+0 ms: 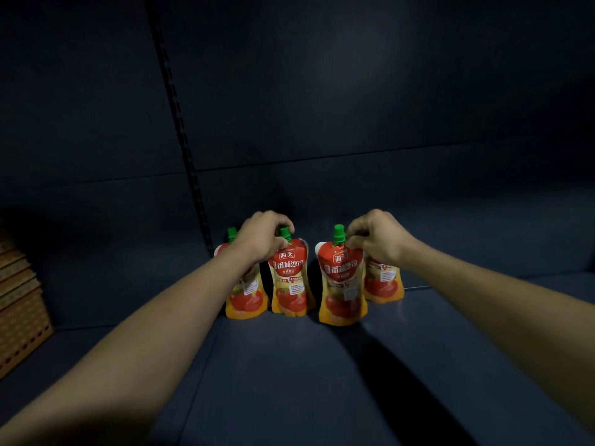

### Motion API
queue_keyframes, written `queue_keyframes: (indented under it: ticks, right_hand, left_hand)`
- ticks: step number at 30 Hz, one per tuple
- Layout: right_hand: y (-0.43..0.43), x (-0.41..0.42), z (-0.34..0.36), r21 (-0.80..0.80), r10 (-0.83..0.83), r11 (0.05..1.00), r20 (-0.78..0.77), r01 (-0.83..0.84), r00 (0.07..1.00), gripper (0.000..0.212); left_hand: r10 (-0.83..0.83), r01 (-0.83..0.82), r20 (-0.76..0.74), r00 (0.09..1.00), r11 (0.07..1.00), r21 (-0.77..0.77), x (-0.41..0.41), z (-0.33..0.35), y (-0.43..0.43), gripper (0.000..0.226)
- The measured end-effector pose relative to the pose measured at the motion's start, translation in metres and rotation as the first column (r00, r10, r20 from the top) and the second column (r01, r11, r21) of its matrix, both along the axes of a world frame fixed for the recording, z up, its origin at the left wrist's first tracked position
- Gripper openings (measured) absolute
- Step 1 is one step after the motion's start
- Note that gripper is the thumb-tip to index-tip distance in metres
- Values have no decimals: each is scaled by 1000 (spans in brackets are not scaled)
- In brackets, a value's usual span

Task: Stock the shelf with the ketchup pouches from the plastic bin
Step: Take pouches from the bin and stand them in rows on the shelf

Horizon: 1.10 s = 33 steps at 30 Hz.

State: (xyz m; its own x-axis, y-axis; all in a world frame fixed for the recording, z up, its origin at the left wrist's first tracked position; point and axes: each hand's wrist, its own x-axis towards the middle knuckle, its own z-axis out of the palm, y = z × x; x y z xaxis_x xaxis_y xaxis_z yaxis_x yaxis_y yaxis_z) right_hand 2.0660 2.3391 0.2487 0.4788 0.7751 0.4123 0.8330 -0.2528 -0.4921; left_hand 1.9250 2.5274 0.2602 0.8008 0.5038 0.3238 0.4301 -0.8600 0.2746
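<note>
The left hand (260, 235) is curled round the spout of one ketchup pouch (289, 278), which is stood upright on the dark blue shelf (289, 365). Another pouch (246, 296) is set just beside it, partly hidden by the forearm. The right hand (375, 241) is pinched on the top of a third pouch (343, 281), just under its green cap (338, 233). A fourth pouch (384, 281) is seen behind that hand. A slotted upright (180, 123) is fixed at the back left, and cardboard boxes (19, 304) are stacked at the far left.
</note>
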Motion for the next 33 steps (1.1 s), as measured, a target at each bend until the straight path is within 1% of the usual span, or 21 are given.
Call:
queue_keyframes:
  ticks: [4, 9, 18, 23, 24, 26, 28, 30, 33]
  right_hand:
    - [18, 0, -2, 20, -50, 999, 14, 50, 999, 9]
    - [32, 3, -8, -14, -108, 994, 44, 109, 993, 15]
    - [43, 8, -10, -12, -189, 982, 53, 190, 980, 16]
    - [45, 6, -11, -38, -217, 975, 33, 218, 976, 18]
    - [45, 5, -11, -38, -218, 975, 28, 219, 976, 20]
    - [44, 1, -13, -27, -210, 977, 14, 210, 978, 32]
    - [43, -4, -13, -31, -207, 978, 33, 208, 978, 42]
    - [40, -11, -13, -34, -213, 976, 103, 217, 972, 48]
    - [29, -24, -15, -25, -200, 977, 222, 210, 954, 55]
  left_hand:
    - [24, -24, 9, 1000, 1000, 14, 2, -1, 4, 30]
    - [26, -26, 19, 999, 1000, 14, 4, -2, 7, 29]
    - [37, -38, 40, 999, 999, 33, 7, -6, 10, 30]
    - [45, -46, 33, 998, 998, 35, 8, -6, 9, 37]
    - [48, -49, 32, 998, 998, 37, 8, -6, 7, 39]
    - [56, -57, 30, 998, 997, 50, 6, -6, 5, 43]
    - [63, -65, 23, 998, 994, 85, 4, -6, 2, 45]
    - [72, -75, 28, 997, 987, 144, 2, -6, -1, 49]
    - [87, -103, 80, 993, 966, 238, 0, -7, -9, 58]
